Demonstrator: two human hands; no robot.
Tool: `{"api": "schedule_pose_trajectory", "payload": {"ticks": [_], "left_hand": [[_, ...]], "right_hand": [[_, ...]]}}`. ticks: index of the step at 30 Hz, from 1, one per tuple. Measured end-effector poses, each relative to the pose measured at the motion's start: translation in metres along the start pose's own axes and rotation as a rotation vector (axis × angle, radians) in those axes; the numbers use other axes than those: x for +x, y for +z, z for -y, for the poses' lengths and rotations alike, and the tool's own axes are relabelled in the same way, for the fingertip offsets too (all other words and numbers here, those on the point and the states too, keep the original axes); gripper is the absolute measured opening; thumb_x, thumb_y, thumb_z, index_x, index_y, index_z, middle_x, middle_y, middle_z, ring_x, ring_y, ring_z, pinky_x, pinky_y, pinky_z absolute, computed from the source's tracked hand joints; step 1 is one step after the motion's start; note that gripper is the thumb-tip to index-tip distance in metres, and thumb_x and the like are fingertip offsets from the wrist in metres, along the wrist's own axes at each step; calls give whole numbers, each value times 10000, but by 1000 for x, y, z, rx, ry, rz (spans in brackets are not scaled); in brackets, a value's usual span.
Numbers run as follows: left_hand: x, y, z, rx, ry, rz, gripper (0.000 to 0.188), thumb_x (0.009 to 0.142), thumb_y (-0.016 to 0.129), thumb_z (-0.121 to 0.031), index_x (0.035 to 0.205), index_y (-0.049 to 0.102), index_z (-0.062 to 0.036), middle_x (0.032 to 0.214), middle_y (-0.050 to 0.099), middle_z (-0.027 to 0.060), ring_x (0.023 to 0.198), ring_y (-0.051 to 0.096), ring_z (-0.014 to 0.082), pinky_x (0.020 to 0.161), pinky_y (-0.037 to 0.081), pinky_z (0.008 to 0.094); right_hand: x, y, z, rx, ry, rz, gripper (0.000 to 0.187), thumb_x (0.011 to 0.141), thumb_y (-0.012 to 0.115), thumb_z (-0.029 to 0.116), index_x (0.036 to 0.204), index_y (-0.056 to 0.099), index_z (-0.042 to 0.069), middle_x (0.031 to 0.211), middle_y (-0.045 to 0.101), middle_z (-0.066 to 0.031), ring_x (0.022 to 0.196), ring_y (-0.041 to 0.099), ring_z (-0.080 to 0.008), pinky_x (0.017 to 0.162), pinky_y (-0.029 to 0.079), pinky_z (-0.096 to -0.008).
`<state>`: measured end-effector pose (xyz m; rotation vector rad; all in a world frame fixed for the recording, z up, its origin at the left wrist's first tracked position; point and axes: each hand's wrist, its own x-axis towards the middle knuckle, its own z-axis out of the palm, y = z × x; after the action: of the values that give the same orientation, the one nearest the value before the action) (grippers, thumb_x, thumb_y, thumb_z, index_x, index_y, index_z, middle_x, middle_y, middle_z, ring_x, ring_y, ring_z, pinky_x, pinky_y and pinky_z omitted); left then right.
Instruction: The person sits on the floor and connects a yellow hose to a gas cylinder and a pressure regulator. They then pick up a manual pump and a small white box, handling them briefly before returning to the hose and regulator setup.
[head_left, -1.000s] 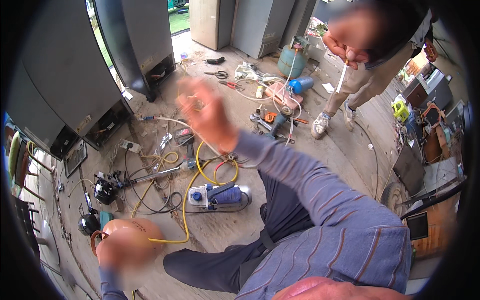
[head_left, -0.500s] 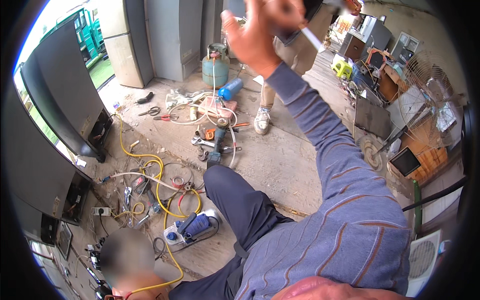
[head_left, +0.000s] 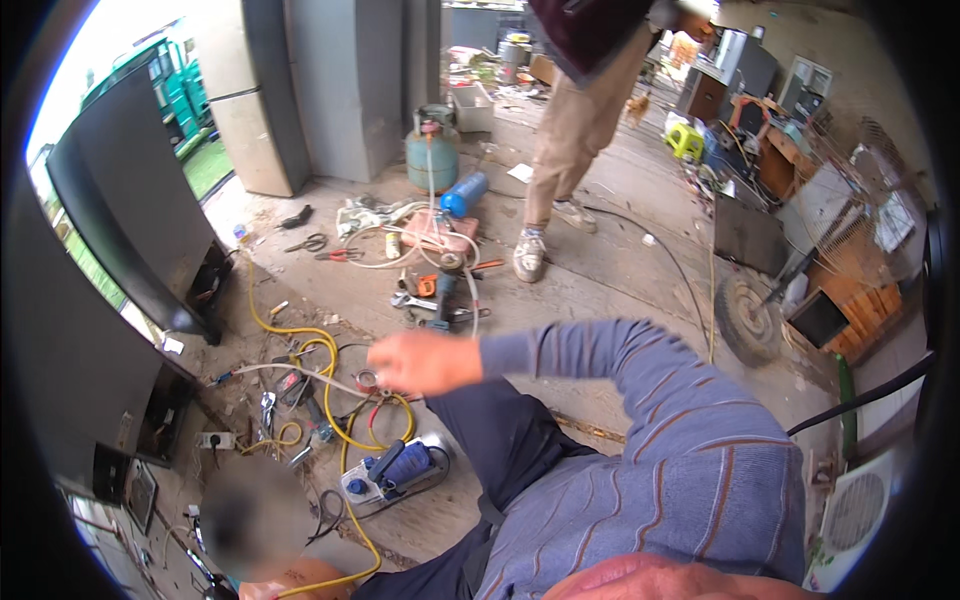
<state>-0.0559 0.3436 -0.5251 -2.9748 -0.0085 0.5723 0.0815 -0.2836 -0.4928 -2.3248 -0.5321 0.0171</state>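
My right hand [head_left: 425, 363], in a striped blue sleeve, is stretched to the left above my bent knee and smeared by motion; I cannot see whether it holds anything. Just beyond its fingers a round red-rimmed gauge [head_left: 367, 380] lies among hoses. Below is a blue machine with a carrying handle [head_left: 405, 466] on a pale base. At the lower left, bare skin [head_left: 300, 575] shows beside a blurred patch; it may be my left hand, its fingers hidden. A yellow hose [head_left: 362, 535] runs past it.
A teal power tool [head_left: 443, 295] and wrenches [head_left: 405, 299] lie ahead. Beyond stand a gas cylinder [head_left: 432, 160] and a small blue canister [head_left: 464, 195]. A standing person [head_left: 570, 130] is near. Dark cabinets [head_left: 130, 190] line the left; a fan [head_left: 840, 200] and clutter fill the right.
My right hand has come down from high near the standing person to above my knee. The thin white stick seen beside its fingers before no longer shows there.
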Motion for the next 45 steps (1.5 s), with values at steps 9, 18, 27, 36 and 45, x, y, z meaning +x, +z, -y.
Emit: {"api": "schedule_pose_trajectory", "payload": {"ticks": [9, 18, 27, 36, 45], "left_hand": [[27, 39, 23, -298, -10, -116, 325, 935, 655, -374, 838, 709, -69, 812, 719, 182, 701, 685, 368, 591, 525, 532], [13, 68, 47, -169, 34, -342, 301, 885, 685, -355, 822, 704, -62, 833, 687, 207, 823, 662, 433, 727, 523, 536], [17, 61, 52, -141, 90, -284, 248, 880, 674, -276, 822, 739, -44, 827, 695, 209, 827, 672, 414, 739, 526, 526], [23, 69, 63, -169, 142, -248, 228, 866, 679, -242, 820, 737, -26, 819, 691, 210, 811, 663, 415, 730, 520, 523], [23, 67, 72, -125, 76, -158, 284, 909, 662, -299, 945, 728, -25, 997, 712, 227, 930, 688, 429, 814, 545, 529]], "right_hand": [[74, 336, 99, 301, -291, 399, 391, 956, 593, 382, 1069, 660, 13, 1066, 684, -231, 1031, 650, -427, 875, 526, -511], [86, 443, 222, 893, 223, 784, 379, 1054, 593, 329, 891, 674, -4, 732, 699, -62, 560, 649, -128, 561, 562, -319], [128, 471, 237, 543, -112, 493, 401, 938, 657, 394, 895, 750, 6, 817, 704, -240, 734, 691, -380, 714, 544, -463], [159, 465, 251, 233, -132, 687, 429, 903, 710, 429, 972, 765, 9, 965, 738, -240, 848, 712, -405, 758, 565, -448], [145, 420, 253, 288, -339, 670, 367, 898, 661, 389, 961, 709, 31, 973, 711, -244, 892, 697, -446, 752, 570, -514]]}}
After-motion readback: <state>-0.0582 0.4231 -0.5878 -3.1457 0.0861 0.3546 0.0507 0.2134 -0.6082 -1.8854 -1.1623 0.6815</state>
